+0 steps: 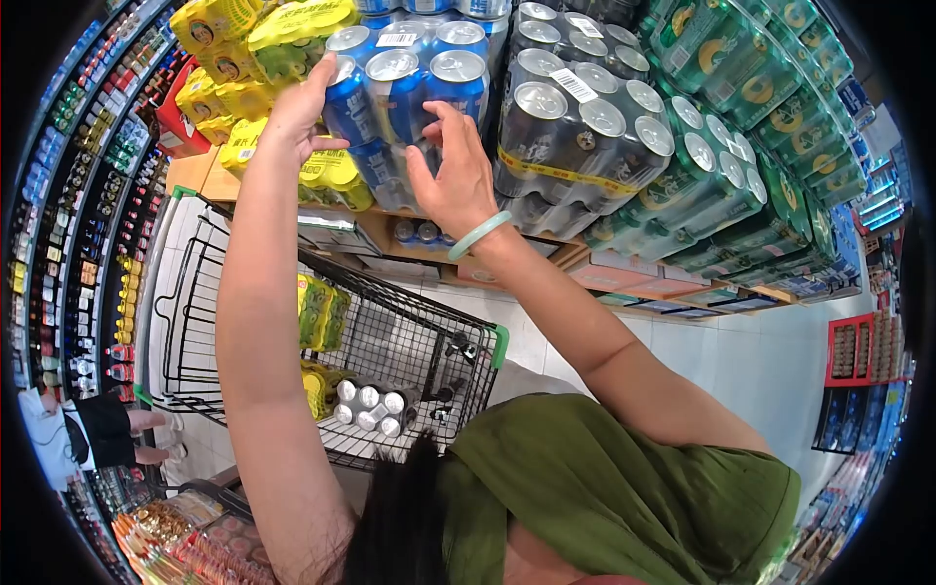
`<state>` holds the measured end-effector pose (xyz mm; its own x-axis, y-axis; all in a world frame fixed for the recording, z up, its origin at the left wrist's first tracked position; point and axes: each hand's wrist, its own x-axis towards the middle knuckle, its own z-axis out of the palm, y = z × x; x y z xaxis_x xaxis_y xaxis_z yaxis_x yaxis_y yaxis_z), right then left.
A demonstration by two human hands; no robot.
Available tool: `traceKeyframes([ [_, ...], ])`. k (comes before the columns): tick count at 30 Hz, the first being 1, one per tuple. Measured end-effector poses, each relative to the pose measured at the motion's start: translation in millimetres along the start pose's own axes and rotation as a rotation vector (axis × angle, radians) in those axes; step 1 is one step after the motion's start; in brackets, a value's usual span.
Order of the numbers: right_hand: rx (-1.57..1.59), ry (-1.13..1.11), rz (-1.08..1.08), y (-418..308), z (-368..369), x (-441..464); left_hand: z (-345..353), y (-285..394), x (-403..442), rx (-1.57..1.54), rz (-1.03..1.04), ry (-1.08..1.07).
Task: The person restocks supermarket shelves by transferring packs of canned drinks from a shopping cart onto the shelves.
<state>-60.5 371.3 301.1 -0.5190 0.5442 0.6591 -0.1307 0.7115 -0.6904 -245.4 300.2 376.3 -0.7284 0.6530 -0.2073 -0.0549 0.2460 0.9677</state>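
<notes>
Cans [393, 102], blue and film-wrapped, look heavy, stiff and slick, so I favour both sides: left hand [295, 115] spread at one, right hand [462, 174] open near the front.

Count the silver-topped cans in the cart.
6 visible cans: three in the upper row, three in the lower, just right of the yellow pack. The left arm may hide more.

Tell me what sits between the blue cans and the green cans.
Plastic-wrapped dark cans with a yellow strip stand between the blue cans and the green cans, as the head view shows.
</notes>
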Motion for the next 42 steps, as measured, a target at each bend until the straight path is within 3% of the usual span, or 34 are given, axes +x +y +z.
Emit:
traceKeyframes([
  [8, -0.063, -0.121, 0.009, 12, -27, -50, -12, -34, -6, -0.227, -0.046, -0.056],
  [12, -0.043, -0.29, 0.133, 25, -46, -101, -15, -75, -3, -0.341, -0.025, -0.04],
  [15, -0.001, -0.387, 0.252, 29, -59, -143, -7, -98, -12, -0.453, -0.002, -0.148],
  [19, -0.02, -0.507, 0.252, 33, -72, -186, 1, -121, -19, -0.524, 0.056, -0.056],
  [30, 0.015, -0.494, 0.311, 39, -63, -185, 12, -105, -32, -0.3, 0.221, -0.031],
  [37, -0.042, -0.516, 0.21, 47, -61, -199, 18, -101, -27, -0.178, 0.277, 0.029],
  [42, -0.043, -0.548, 0.308, 48, -59, -202, 26, -111, -11, -0.154, 0.384, 0.122],
])
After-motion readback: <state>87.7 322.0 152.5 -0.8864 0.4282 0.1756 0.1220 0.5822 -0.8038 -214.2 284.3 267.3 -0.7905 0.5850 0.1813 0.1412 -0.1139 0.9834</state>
